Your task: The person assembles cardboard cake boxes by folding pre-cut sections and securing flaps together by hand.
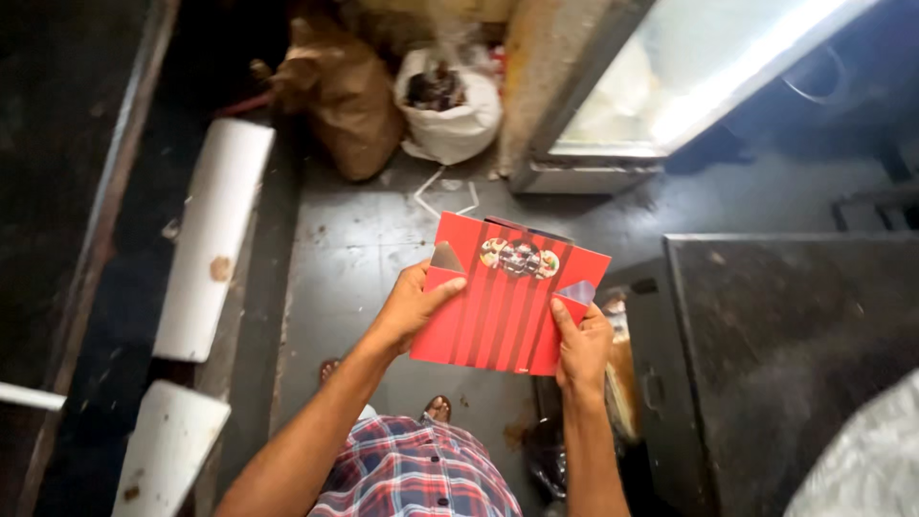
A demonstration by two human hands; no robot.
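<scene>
Box: I'm holding a flat red striped carton (507, 292) out in front of my chest, above the grey floor (354, 249); its long axis runs from about 10 o'clock to 4 o'clock, tilted a little down to the right.
Left hand: my left hand (410, 308) grips the carton's left edge, thumb across the face just below a small folded corner flap, fingers hidden behind.
Right hand: my right hand (579, 343) clamps the lower right edge, thumb on the front, the other fingers behind the card.
Nearer hand: neither; both are on the carton, one at each side, so it sits squarely between them.
At 11 o'clock: a brown paper sack (345, 91) and a white bag (455, 105) stand well apart from the carton, against the back.
At 9 o'clock: a long white panel (215, 235) lies along the left wall.
At 3 o'clock: a dark worktop (795, 345), its corner near my right wrist.
At 1 o'clock: a lit glass-fronted cabinet (689, 67).
In the way: nothing lies between my hands and the carton; my feet show on the floor below it.
</scene>
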